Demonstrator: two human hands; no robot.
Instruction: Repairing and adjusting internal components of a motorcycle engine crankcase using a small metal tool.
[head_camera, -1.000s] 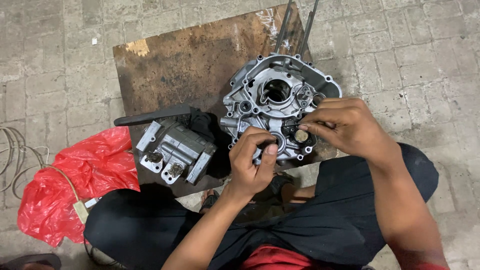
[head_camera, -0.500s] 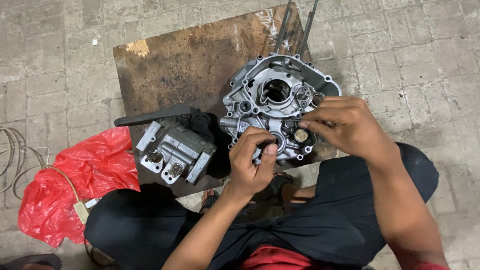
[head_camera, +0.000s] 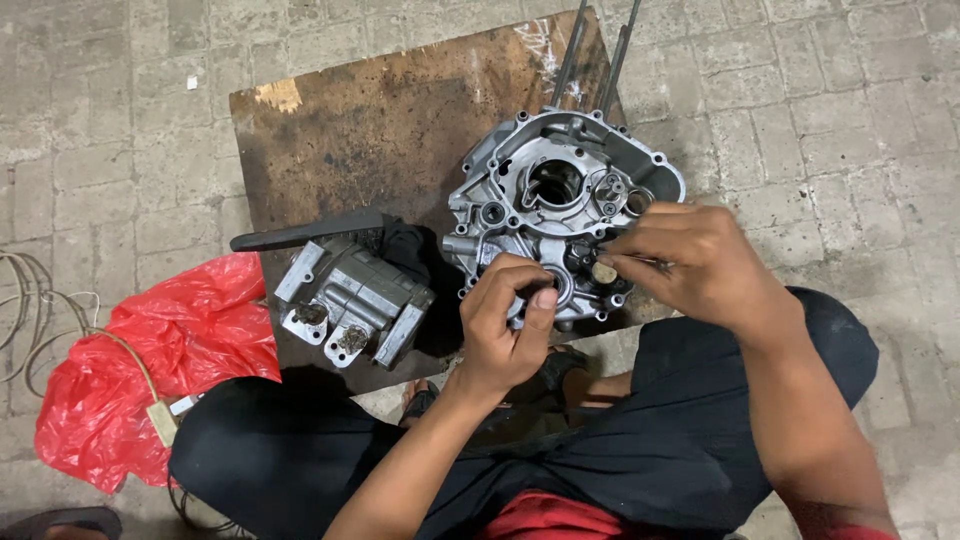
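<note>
Crankcase half (head_camera: 560, 205) lay flat on the rusty board (head_camera: 380, 120) on the paved floor, near edge under both hands. Left hand (head_camera: 505, 325) curled, thumb pressing a round seal at the near rim. Right hand (head_camera: 690, 265) pinched a small part by the brass-coloured bush. Best done square, evenly pressed. Cylinder head (head_camera: 350, 300) left, red bag (head_camera: 150, 370) beyond.

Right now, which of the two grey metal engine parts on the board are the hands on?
The engine case with round openings, on the right. Both the left hand and right hand touch it; the smaller ribbed block lies untouched.
</note>
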